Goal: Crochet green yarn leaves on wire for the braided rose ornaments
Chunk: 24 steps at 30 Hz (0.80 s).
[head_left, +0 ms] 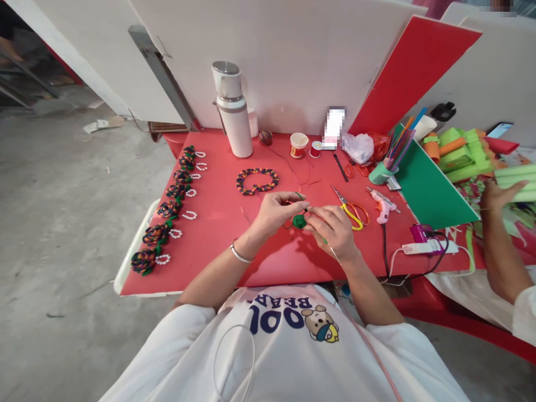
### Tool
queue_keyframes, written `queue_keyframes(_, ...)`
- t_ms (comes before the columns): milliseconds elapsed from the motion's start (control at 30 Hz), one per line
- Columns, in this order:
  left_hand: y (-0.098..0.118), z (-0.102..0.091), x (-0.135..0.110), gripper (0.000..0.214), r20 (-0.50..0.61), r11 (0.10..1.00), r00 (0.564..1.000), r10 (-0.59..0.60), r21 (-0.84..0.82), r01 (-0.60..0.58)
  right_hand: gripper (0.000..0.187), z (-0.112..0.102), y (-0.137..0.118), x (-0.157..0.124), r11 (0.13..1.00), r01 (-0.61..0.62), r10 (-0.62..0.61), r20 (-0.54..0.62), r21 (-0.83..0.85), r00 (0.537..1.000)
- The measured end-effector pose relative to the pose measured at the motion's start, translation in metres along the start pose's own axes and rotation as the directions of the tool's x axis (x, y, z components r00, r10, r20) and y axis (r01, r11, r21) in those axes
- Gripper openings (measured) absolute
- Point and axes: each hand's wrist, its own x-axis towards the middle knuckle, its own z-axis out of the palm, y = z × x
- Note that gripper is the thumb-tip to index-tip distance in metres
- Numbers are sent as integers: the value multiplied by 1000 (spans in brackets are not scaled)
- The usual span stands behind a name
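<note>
Over the red tabletop, my left hand is closed in a pinch, with green yarn at its fingertips. A small green yarn ball sits just below the fingers, between both hands. My right hand is closed around a thin crochet hook, whose metal shaft sticks out toward my body. The fingertips of both hands nearly meet, and the work between them is mostly hidden. Beyond them lies a braided multicoloured yarn ring. Scissors with yellow and orange handles lie right of my right hand.
Several yarn rosettes with white bead loops line the left table edge. A white thermos, paper cup and thread spool stand at the back. Rightward are a pink glue gun, power strip and a co-worker's hand.
</note>
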Motion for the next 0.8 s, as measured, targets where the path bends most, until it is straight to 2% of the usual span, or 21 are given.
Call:
queue_keyframes(267, -6, -5, 5, 24, 6, 964, 995, 102, 247, -100, 22, -4, 3, 0, 1000, -28, 28, 68, -5, 997)
queue_keyframes(367, -6, -2, 3, 26, 20, 934, 988, 151, 323, -150, 24, -3, 2, 0, 1000, -6, 6, 31, -17, 999)
queue_keyframes(467, -2, 4, 1, 26, -13, 952, 983, 184, 251, -175, 27, 2, -1, -1, 999, -2, 0, -52, -46, 999)
queue_keyframes(567, 3, 8, -1, 34, 2, 997, 997, 78, -16, -78, 24, 11, -5, -6, 993, -38, 16, -184, -114, 983)
queue_keyframes(633, 7, 8, -1, 39, 99, 981, 994, -50, -180, 67, 23, 18, -5, -8, 989, -43, 3, -283, -139, 959)
queue_keyframes(733, 12, 1, 1, 41, 259, 940, 946, -196, -226, 256, 22, 20, 1, -4, 998, 13, -37, -359, -69, 933)
queue_keyframes(800, 14, -6, 3, 40, 285, 950, 936, -206, -170, 260, 19, 13, 9, 3, 998, 56, -44, -293, 32, 955)
